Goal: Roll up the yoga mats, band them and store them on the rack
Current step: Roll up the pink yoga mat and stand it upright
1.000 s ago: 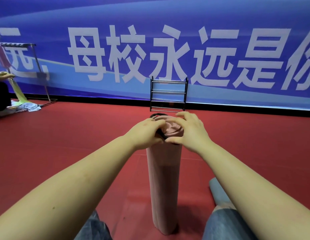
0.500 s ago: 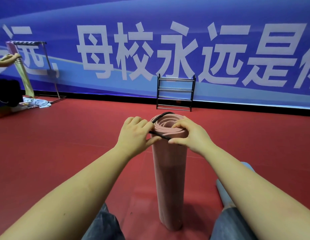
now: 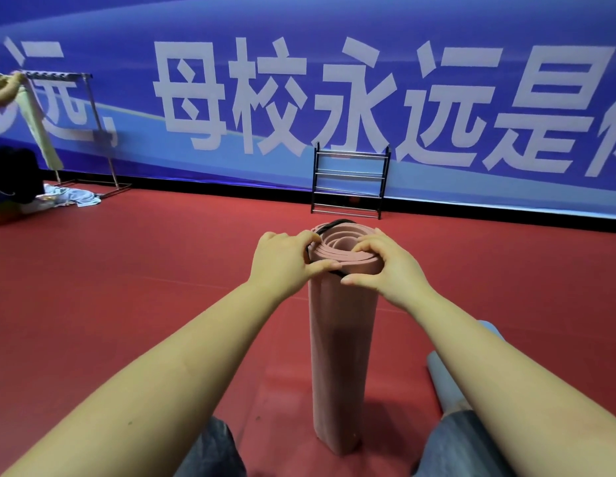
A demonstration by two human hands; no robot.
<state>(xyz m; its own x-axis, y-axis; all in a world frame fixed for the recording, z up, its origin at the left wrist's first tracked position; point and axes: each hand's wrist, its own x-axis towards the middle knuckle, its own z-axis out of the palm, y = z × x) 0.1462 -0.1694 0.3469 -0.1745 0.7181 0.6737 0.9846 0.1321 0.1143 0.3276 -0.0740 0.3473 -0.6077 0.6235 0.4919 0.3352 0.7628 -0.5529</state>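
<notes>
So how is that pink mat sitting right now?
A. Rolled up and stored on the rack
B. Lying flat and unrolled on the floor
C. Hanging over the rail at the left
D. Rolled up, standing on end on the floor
D: the pink mat stands upright on the red floor, rolled, with both hands at its top; the rack by the wall holds nothing.

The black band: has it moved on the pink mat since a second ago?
Yes. The black band lay bunched under the fingers on the pink mat's top end; now it is stretched open around the rim, starting downward.
</notes>
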